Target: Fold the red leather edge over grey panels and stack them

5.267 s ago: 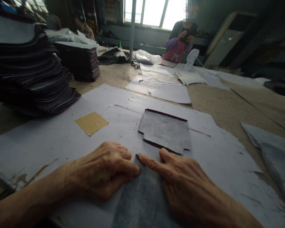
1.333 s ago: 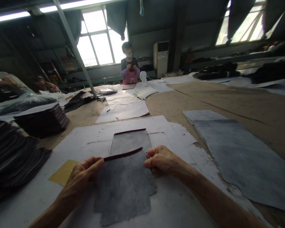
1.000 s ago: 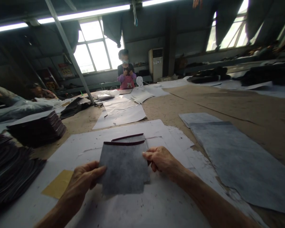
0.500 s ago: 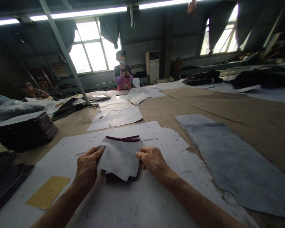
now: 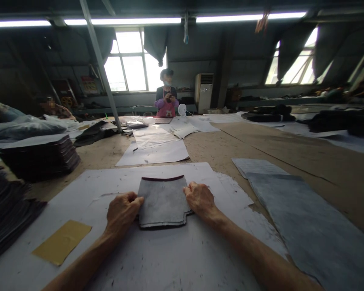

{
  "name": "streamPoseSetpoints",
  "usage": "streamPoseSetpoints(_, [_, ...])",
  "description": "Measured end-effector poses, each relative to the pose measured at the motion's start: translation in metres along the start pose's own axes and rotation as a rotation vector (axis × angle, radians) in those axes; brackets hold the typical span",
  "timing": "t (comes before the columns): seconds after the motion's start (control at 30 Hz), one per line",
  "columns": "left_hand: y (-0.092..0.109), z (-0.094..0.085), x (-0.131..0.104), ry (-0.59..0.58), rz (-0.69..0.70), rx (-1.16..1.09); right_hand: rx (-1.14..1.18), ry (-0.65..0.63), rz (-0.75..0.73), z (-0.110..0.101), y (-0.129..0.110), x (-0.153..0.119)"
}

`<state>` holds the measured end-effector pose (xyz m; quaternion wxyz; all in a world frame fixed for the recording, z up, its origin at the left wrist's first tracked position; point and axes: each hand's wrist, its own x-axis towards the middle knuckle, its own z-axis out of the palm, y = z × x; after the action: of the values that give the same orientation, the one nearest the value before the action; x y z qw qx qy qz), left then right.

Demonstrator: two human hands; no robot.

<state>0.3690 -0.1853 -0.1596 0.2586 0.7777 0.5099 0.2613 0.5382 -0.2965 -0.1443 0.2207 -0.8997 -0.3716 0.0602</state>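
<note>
Grey pieces point(image 5: 162, 202) lie stacked toward the table's point(image 5: 206, 141) near edge, maroon strip point(image 5: 163, 179) farthest from us; our left hand point(image 5: 121, 211) and right hand point(image 5: 202, 200) pinch opposite sides, neither nearer.

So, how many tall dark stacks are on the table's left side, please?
2: the near stack, cut off at the picture's edge, and the far stack beyond it; others may be hidden.

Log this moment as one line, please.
left hand: gripping left edge of grey pieces | right hand: gripping right edge | yellow square: on white paper, left of hands
</note>
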Motion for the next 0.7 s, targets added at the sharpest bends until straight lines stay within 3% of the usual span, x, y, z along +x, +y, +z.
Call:
streamPoseSetpoints(0.27, [0.008,0.005,0.004,-0.006,-0.036,0.212,-0.067,0.042,-0.025,0.006,0.006,0.011])
streamPoseSetpoints(0.43, [0.006,0.011,0.004,0.098,-0.011,0.255,-0.047,0.120,-0.092,0.009,0.012,0.013])
streamPoseSetpoints(0.7, [0.003,0.015,-0.011,0.301,0.292,0.296,-0.118,0.272,-0.234,0.015,0.013,0.004])
